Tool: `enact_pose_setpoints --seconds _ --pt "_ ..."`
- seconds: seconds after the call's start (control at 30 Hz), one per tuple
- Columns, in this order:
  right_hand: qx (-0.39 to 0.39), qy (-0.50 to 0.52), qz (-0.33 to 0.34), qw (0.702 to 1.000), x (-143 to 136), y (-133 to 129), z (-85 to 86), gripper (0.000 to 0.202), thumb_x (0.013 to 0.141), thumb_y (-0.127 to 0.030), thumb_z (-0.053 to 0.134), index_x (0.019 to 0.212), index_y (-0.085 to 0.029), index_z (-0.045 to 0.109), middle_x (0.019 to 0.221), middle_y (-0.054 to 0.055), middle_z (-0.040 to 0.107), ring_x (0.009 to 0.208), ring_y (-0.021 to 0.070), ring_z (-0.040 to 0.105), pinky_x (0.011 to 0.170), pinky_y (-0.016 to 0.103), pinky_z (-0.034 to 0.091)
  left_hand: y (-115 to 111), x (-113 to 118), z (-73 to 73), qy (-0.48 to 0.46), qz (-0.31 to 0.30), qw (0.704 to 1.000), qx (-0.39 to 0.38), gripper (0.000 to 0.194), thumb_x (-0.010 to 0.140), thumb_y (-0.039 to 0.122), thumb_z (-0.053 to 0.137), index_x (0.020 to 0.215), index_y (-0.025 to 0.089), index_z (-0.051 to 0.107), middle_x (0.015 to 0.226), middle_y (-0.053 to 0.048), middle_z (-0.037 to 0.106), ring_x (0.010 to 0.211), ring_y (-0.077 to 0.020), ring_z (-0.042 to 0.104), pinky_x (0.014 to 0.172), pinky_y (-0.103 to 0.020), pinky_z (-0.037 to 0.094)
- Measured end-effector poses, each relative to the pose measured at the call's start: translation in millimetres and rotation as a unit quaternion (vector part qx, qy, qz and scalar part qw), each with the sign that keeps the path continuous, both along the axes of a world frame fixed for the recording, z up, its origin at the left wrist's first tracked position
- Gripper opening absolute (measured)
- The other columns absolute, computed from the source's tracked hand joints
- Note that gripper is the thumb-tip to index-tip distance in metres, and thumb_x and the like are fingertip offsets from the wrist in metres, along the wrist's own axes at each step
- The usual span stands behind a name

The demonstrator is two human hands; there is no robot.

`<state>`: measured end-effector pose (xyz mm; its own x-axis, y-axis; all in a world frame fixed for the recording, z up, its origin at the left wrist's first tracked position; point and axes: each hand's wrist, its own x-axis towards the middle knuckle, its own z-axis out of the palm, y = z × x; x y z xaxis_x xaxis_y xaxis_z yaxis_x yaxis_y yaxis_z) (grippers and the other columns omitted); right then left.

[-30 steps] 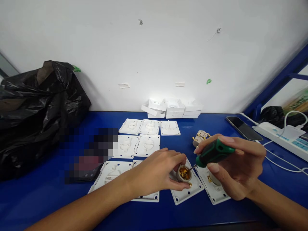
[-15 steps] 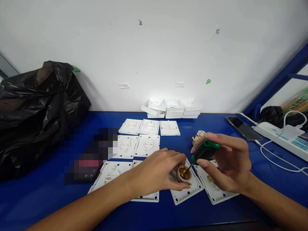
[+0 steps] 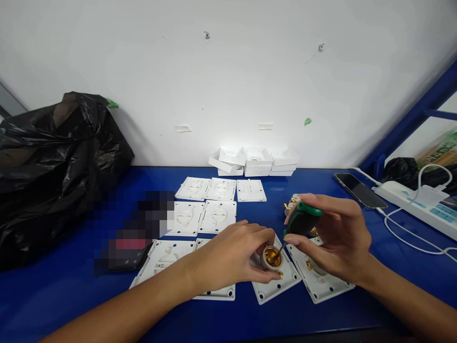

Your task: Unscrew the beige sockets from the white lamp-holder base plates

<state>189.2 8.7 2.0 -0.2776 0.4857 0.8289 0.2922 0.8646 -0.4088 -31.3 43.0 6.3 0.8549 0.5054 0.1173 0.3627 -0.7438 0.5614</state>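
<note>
My left hand point(image 3: 246, 250) grips a round lamp socket point(image 3: 266, 263) with a brass-coloured inside, over a square white plate point(image 3: 272, 290). Between the fingers and thumb of my right hand point(image 3: 335, 233) is a green and black screwdriver point(image 3: 304, 219). Its shaft slants down to the left, and the tip is inside the socket. Partly under my right hand lies another white plate point(image 3: 330, 288) with a round part and brass pieces on it. Behind that hand, more round parts with brass pieces point(image 3: 293, 202) are partly hidden.
Several white plates point(image 3: 218, 215) lie in rows to the left. White boxes point(image 3: 257, 167) are stacked by the wall. On the right are a phone point(image 3: 359, 189), a white power strip point(image 3: 417, 205) and looping cables. A black plastic bag point(image 3: 64, 166) fills the left side.
The screwdriver handle has turned and shifted slightly left, with the fingers of my right hand moving along. My left hand and the socket look almost unmoved.
</note>
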Motion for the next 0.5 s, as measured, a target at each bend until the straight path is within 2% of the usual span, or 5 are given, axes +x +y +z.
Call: enact_pose_setpoints --seconds 0.1,0.27,0.5 --pt "0.026 -0.001 -0.012 1.000 -0.9 0.8 -0.3 0.081 0.081 -0.006 0.081 0.150 -0.032 0.047 0.110 0.004 0.073 0.082 0.0207 0.072 0.063 0.036 0.068 0.3 0.0 -1.1 0.001 0.000 1.000 0.005 0.037 0.084 0.048 0.084 0.093 0.021 0.060 0.085 0.002 0.065 0.077 -0.0192 0.059 0.072 -0.031 0.042" --pt "0.032 -0.038 -0.030 0.998 0.7 -0.6 0.9 0.081 0.084 -0.011 0.080 0.153 -0.033 0.044 0.127 0.007 0.072 0.080 0.0189 0.072 0.061 0.033 0.068 0.1 0.4 -0.9 0.006 0.001 1.000 0.000 0.036 0.084 0.046 0.084 0.098 0.021 0.063 0.088 0.001 0.067 0.081 -0.0202 0.061 0.075 -0.032 0.042" --pt "0.003 -0.033 0.013 0.999 1.0 -0.5 0.9 0.080 0.085 -0.007 0.077 0.154 -0.032 0.043 0.116 0.006 0.072 0.085 0.0205 0.073 0.070 0.037 0.068 0.5 -0.1 0.5 0.010 -0.002 1.000 -0.011 0.036 0.085 0.046 0.084 0.103 0.021 0.064 0.088 0.000 0.067 0.079 -0.0207 0.060 0.075 -0.032 0.042"
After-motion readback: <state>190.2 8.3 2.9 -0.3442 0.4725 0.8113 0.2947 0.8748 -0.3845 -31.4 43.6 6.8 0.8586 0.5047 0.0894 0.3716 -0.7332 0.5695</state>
